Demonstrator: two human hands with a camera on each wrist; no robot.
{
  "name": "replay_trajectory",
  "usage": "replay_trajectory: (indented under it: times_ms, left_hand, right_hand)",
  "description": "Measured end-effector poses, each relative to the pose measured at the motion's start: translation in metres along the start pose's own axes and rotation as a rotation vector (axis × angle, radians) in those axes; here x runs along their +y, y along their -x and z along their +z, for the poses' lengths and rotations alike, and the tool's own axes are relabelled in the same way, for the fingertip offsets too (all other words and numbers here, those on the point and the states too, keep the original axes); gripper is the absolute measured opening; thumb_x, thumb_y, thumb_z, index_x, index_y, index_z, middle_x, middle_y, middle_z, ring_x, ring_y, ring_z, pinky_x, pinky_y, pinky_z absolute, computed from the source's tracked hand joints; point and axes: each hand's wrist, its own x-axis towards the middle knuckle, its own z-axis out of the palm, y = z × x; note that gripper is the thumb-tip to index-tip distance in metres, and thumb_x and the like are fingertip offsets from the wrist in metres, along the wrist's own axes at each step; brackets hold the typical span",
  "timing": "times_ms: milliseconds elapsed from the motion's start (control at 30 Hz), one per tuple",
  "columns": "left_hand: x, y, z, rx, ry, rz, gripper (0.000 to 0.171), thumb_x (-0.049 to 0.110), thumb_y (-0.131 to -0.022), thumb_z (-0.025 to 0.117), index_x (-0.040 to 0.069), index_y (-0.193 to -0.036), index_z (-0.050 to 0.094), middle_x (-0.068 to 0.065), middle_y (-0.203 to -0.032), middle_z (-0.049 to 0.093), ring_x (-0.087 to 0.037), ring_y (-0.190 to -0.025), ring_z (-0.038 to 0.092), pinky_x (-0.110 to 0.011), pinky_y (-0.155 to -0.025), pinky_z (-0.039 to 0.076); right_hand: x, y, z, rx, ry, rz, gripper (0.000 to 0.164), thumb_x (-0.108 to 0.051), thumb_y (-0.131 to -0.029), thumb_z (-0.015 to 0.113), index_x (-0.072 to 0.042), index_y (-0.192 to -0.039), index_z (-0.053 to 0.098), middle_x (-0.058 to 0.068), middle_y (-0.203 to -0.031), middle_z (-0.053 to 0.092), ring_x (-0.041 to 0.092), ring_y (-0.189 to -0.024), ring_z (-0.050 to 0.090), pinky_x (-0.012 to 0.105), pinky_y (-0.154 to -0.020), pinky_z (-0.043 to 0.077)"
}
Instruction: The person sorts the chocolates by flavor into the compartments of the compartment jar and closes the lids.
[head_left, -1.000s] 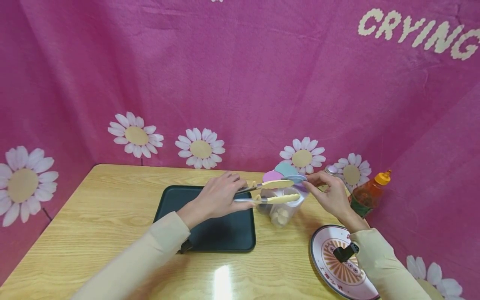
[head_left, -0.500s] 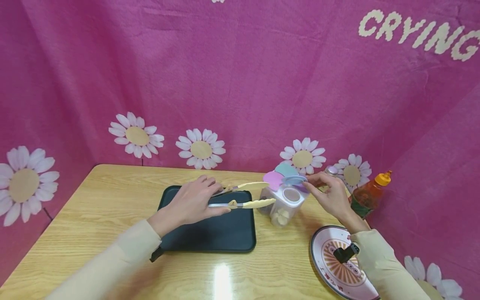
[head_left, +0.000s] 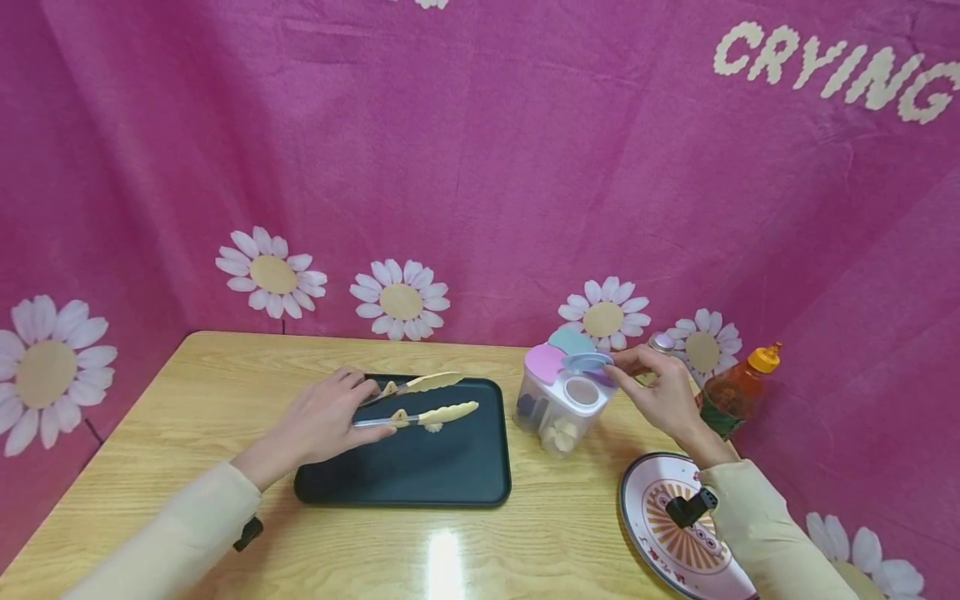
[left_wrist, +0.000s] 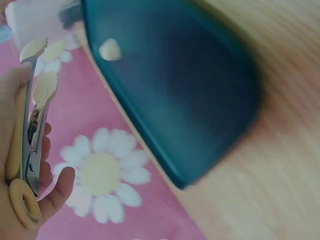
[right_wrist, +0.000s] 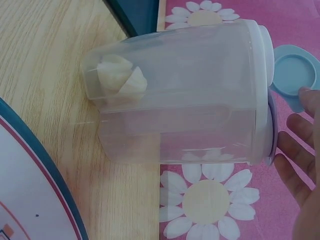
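Note:
My left hand (head_left: 315,421) holds tongs (head_left: 447,412) with pale yellow scalloped tips above the black tray (head_left: 405,479); their arms stand apart with nothing visible between them. A small whitish piece (left_wrist: 110,50) lies on the tray, also in the left wrist view. To the right stands a clear multi-compartment container (head_left: 551,412) with pink, teal, blue and purple lids. Several pale pieces (right_wrist: 120,77), kind unclear, sit at its bottom. My right hand (head_left: 660,396) pinches the edge of the raised blue lid (right_wrist: 295,74), above a round opening. Its other fingers are close to the purple lid (right_wrist: 272,127).
A patterned plate (head_left: 645,500) lies at the right, partly under my right forearm. Behind that arm stand a red sauce bottle (head_left: 731,392) with a yellow cap and a jar (head_left: 662,342). Pink cloth with daisies hangs behind the wooden table (head_left: 360,550).
My left hand and the tongs have moved left, from over the container to over the tray. The small whitish piece now shows on the tray. My right hand has stayed at the blue lid.

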Motion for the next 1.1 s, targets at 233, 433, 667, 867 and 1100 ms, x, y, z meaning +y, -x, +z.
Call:
replay_trajectory:
  times_ms: [233,433,667,867,1100]
  left_hand:
    - [-0.019,0.017,0.012,-0.026,-0.025,-0.019,0.058,0.058,-0.086,0.079,0.010,-0.119,0.073,-0.011,-0.109,0.075,-0.026,-0.096,0.066,-0.045,-0.078,0.062]
    - [-0.026,0.026,0.023,-0.072,-0.021,-0.043,0.061,0.061,-0.086,0.078,0.011,-0.120,0.073,-0.010,-0.109,0.074,-0.024,-0.093,0.064,-0.044,-0.075,0.062]
    - [-0.027,0.030,0.031,-0.052,-0.030,-0.014,0.055,0.060,-0.086,0.079,0.012,-0.112,0.074,-0.003,-0.096,0.069,-0.016,-0.083,0.056,-0.032,-0.062,0.053]
    - [-0.027,0.031,0.035,-0.055,-0.025,-0.019,0.055,0.061,-0.087,0.078,0.012,-0.112,0.074,-0.003,-0.096,0.069,-0.017,-0.083,0.057,-0.032,-0.060,0.051]
    - [-0.026,0.031,0.035,-0.053,-0.032,-0.011,0.052,0.059,-0.089,0.076,0.012,-0.110,0.075,-0.003,-0.095,0.069,-0.016,-0.081,0.055,-0.030,-0.059,0.049]
  right_hand:
    - [-0.001,-0.001,-0.002,-0.008,0.004,0.005,0.018,0.005,-0.082,0.085,-0.008,-0.094,0.078,0.009,-0.087,0.080,-0.014,-0.077,0.063,0.010,-0.073,0.054]
    - [-0.002,0.000,-0.002,-0.015,0.013,0.020,0.018,0.004,-0.083,0.085,-0.008,-0.095,0.078,0.009,-0.087,0.080,-0.012,-0.077,0.064,0.013,-0.073,0.055]
    - [-0.004,0.000,-0.001,0.003,0.004,0.012,0.020,0.005,-0.081,0.086,-0.010,-0.093,0.079,0.008,-0.085,0.080,-0.008,-0.075,0.065,0.014,-0.072,0.056]
    - [-0.003,0.000,-0.001,-0.004,-0.002,0.013,0.019,0.004,-0.082,0.085,-0.010,-0.094,0.079,0.008,-0.086,0.080,-0.007,-0.074,0.065,0.016,-0.072,0.056]
    - [-0.003,0.000,-0.001,-0.005,-0.015,0.010,0.020,0.005,-0.082,0.085,-0.009,-0.095,0.079,0.009,-0.086,0.080,-0.008,-0.074,0.066,0.015,-0.071,0.057]
